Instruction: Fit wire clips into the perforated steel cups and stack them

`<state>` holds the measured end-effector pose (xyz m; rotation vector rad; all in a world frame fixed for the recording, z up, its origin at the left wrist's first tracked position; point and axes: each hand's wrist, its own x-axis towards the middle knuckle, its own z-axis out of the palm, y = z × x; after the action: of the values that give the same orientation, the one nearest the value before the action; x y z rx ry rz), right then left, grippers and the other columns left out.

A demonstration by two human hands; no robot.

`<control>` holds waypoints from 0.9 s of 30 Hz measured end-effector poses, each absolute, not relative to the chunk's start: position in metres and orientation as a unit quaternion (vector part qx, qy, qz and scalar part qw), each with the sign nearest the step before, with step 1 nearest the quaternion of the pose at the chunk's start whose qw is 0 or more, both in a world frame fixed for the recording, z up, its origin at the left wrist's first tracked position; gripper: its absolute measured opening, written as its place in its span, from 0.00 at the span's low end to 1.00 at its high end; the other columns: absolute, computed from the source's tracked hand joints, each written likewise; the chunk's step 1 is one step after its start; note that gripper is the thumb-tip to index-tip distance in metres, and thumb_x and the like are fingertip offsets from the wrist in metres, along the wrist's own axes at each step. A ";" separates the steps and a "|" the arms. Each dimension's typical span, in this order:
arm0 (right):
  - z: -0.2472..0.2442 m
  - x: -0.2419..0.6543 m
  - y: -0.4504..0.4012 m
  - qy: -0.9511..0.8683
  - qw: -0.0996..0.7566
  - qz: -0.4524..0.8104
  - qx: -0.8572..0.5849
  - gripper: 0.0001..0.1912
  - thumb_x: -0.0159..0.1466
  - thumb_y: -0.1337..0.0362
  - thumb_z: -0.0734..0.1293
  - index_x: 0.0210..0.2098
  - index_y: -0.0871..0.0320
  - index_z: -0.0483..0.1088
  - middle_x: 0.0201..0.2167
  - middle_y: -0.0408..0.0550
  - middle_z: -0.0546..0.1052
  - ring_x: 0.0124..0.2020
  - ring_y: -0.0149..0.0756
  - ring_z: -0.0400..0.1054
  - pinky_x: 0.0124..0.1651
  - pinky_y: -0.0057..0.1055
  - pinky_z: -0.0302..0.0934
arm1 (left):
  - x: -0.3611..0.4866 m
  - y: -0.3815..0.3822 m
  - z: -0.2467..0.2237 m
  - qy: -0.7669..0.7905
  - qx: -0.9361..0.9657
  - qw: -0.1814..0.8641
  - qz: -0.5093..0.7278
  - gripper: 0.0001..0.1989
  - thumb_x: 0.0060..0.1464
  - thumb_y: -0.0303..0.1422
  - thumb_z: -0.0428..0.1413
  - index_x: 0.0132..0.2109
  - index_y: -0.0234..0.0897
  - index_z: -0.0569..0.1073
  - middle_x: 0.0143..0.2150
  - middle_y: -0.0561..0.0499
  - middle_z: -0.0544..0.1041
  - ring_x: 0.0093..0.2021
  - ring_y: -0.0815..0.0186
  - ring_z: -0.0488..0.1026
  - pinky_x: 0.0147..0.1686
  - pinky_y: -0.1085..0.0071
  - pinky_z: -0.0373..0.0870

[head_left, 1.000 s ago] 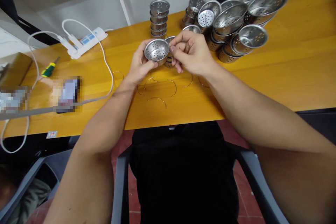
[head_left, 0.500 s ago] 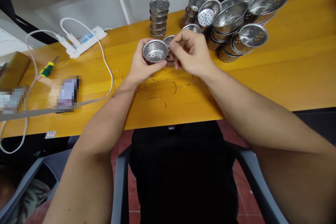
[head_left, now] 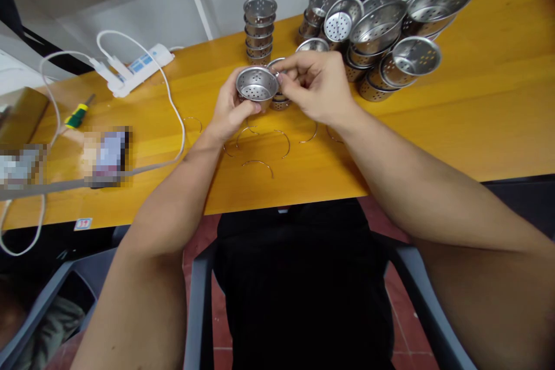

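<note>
My left hand [head_left: 230, 105] is wrapped round a small perforated metal strainer basket [head_left: 257, 88], tilted so that its holed inside faces me. The thumb lies across the front of its wall. At the basket's right rim is my right hand [head_left: 315, 82], its thumb and forefinger pinched together. What that pinch holds, if anything, is too small to make out. Just behind the hands stands another strainer basket [head_left: 280, 105], partly covered by them. Several thin curved wire handles, one of them a front wire handle [head_left: 258, 163], lie on the table [head_left: 303, 179] below my hands.
A stack of strainer baskets [head_left: 259, 29] stands at the back, and larger stacked baskets [head_left: 377, 29] crowd the back right. On the left are a power strip [head_left: 145, 69] with white cables, a green-yellow screwdriver [head_left: 78, 115] and a blurred-out phone-like object [head_left: 110, 156].
My right fingertips have moved slightly left, up against the basket's rim. My left thumb has slid left along the basket's front. The basket has stayed nearly in place.
</note>
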<state>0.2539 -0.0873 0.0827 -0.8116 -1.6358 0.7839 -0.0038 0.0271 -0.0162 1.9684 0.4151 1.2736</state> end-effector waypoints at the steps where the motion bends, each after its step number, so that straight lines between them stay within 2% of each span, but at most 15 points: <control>1: 0.084 0.254 -0.089 -0.688 0.543 0.331 -0.348 0.18 0.74 0.44 0.87 0.49 0.45 0.84 0.34 0.47 0.81 0.38 0.49 0.78 0.33 0.42 0.74 | -0.004 0.025 -0.015 0.163 0.767 0.376 0.494 0.54 0.49 0.75 0.74 0.74 0.53 0.76 0.68 0.43 0.83 0.65 0.42 0.84 0.65 0.42 0.88; 7: 0.085 0.256 -0.089 -0.691 0.545 0.321 -0.349 0.15 0.74 0.49 0.88 0.44 0.46 0.84 0.31 0.47 0.81 0.37 0.46 0.73 0.35 0.42 0.73 | -0.001 0.007 0.000 0.190 0.791 0.340 0.472 0.55 0.50 0.77 0.72 0.74 0.52 0.74 0.67 0.43 0.82 0.68 0.38 0.82 0.73 0.36 0.81; 11: 0.085 0.257 -0.090 -0.689 0.532 0.311 -0.382 0.15 0.70 0.51 0.89 0.40 0.45 0.83 0.31 0.46 0.79 0.36 0.47 0.75 0.32 0.41 0.74 | 0.002 0.000 0.008 0.193 0.808 0.308 0.464 0.57 0.49 0.80 0.72 0.74 0.51 0.74 0.66 0.43 0.81 0.70 0.36 0.81 0.77 0.35 0.76; 15: 0.086 0.257 -0.090 -0.683 0.534 0.315 -0.386 0.13 0.68 0.53 0.89 0.41 0.45 0.84 0.32 0.47 0.80 0.37 0.50 0.77 0.31 0.41 0.74 | 0.005 -0.001 0.007 0.191 0.815 0.299 0.458 0.60 0.48 0.81 0.72 0.74 0.50 0.72 0.66 0.43 0.80 0.69 0.37 0.81 0.76 0.38 0.77; 20: 0.087 0.255 -0.090 -0.673 0.541 0.310 -0.398 0.15 0.66 0.60 0.89 0.37 0.46 0.80 0.31 0.46 0.79 0.37 0.49 0.78 0.29 0.39 0.70 | 0.006 0.000 0.005 0.189 0.815 0.298 0.460 0.60 0.48 0.82 0.72 0.73 0.50 0.71 0.67 0.42 0.80 0.69 0.37 0.81 0.75 0.39 0.79; 27: 0.086 0.254 -0.091 -0.678 0.536 0.307 -0.398 0.12 0.67 0.61 0.88 0.38 0.45 0.83 0.32 0.46 0.80 0.37 0.50 0.78 0.29 0.39 0.70 | 0.004 -0.002 0.005 0.183 0.821 0.297 0.453 0.56 0.54 0.78 0.74 0.76 0.51 0.71 0.69 0.42 0.79 0.71 0.37 0.80 0.78 0.38 0.78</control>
<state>0.2540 -0.0906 0.0859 -0.9468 -1.6144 0.7307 0.0038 -0.0016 0.0050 2.1813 0.4862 1.2034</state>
